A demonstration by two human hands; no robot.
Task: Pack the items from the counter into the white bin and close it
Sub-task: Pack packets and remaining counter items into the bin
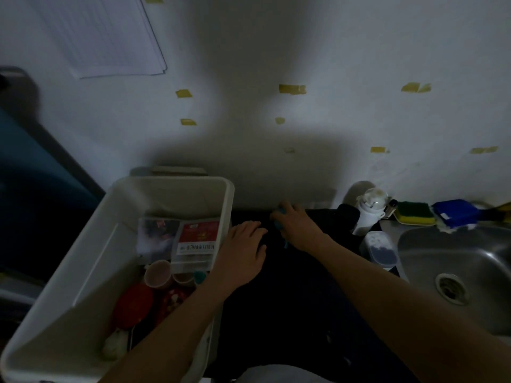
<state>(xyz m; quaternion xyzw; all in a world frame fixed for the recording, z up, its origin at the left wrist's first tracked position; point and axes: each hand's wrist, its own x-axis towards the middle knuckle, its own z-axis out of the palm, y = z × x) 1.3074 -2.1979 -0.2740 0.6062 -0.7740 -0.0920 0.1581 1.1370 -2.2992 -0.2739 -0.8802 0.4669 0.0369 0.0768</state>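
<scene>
- Head view: the white bin stands on the left of the dark desk; its top is open
- Inside the bin lie a packet with a red label, a clear packet beside it, a pink cup and a round red lid
- The left hand lies flat on the desk, just beside the right wall of the bin; its fingers are straight and hold nothing
- The right hand is a bit further back, near the wall; its fingers are curled round a small teal thing; bits of teal peek out above and below the hand; it is too dark to tell what the thing is
- On the right of the desk stand a white bottle and a clear tub with something dark in it
- Behind the metal sink lie a yellow and green sponge and a blue box, side by side
</scene>
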